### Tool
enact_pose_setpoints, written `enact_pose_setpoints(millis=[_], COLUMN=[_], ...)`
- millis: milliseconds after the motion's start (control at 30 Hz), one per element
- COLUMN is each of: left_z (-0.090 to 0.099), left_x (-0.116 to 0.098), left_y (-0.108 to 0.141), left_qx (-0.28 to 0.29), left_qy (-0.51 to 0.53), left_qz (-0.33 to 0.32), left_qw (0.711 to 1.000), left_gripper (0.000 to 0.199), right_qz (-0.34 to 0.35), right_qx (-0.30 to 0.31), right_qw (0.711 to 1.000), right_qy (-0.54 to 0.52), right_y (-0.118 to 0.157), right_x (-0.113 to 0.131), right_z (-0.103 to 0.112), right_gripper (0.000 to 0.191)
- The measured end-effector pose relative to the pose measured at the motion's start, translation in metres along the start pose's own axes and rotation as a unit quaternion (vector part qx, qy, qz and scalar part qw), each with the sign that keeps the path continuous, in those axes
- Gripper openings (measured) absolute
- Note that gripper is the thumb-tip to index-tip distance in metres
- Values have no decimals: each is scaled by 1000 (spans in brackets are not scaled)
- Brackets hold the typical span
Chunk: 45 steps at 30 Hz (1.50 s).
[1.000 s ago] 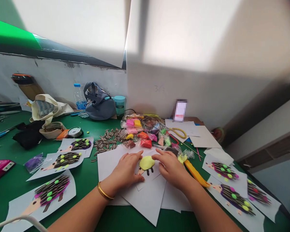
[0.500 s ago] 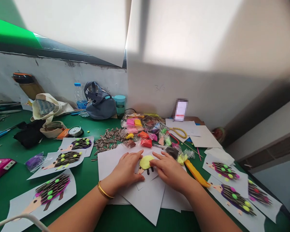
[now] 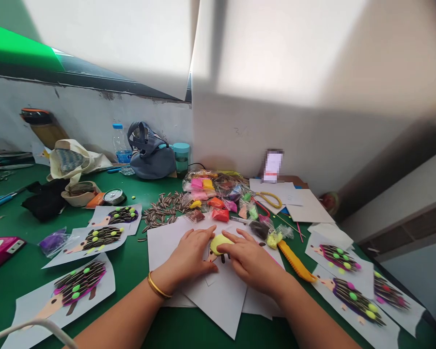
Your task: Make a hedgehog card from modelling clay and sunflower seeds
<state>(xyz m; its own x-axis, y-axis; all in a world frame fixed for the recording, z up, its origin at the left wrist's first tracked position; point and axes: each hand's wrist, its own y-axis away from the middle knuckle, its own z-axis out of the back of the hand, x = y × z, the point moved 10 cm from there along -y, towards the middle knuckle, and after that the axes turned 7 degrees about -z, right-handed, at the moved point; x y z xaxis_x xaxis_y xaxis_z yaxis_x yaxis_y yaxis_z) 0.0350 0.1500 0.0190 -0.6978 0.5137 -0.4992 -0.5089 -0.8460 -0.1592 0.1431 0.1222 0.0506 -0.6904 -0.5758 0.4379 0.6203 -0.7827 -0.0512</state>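
Note:
A flat yellow piece of modelling clay (image 3: 220, 244) forms the body of a small hedgehog figure on white paper (image 3: 227, 300). Its peach face and dark legs show just below the yellow. My left hand (image 3: 194, 252) lies on the paper at the left of the figure, thumb and fingers spread around that side. From the right, my right hand (image 3: 252, 257) reaches over, its fingers apart and a fingertip touching the yellow clay. Part of the clay's right side is hidden under these fingers. Neither hand grips anything.
Sunflower seeds (image 3: 163, 209) and bagged coloured clay (image 3: 218, 203) lie beyond the paper. Hedgehog pictures with seed spines (image 3: 82, 283) flank it on both sides. A yellow-orange utility knife (image 3: 296, 261) lies right, scissors (image 3: 269, 198) behind. A white cable (image 3: 39, 324) crosses the lower left.
My right hand has shifted left over the yellow clay, covering more of its right side. My left hand stays in place.

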Motion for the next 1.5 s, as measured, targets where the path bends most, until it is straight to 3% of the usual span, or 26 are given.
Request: enact_pose_setpoints(millis=[233,667,933,1500], left_z=[0,-1,-15,-15], left_x=[0,1,1,-1], left_y=[1,0,0,-1], left_qx=[-8,-1,55,60], left_qy=[6,3,17,20], left_qz=[-13,-3,-16,-11], left_qw=[1000,1000,998,998], left_gripper=[95,96,89,93], right_qz=[-1,-1,-6,-16], right_qx=[27,15,22,14], right_qw=[1000,1000,1000,1000], right_qy=[-8,-12,-14,-11], right_y=[-2,-1,-4,-9], right_x=[3,1,0,-6], right_z=[-11,-6,-10,-16], right_gripper=[44,45,48,48])
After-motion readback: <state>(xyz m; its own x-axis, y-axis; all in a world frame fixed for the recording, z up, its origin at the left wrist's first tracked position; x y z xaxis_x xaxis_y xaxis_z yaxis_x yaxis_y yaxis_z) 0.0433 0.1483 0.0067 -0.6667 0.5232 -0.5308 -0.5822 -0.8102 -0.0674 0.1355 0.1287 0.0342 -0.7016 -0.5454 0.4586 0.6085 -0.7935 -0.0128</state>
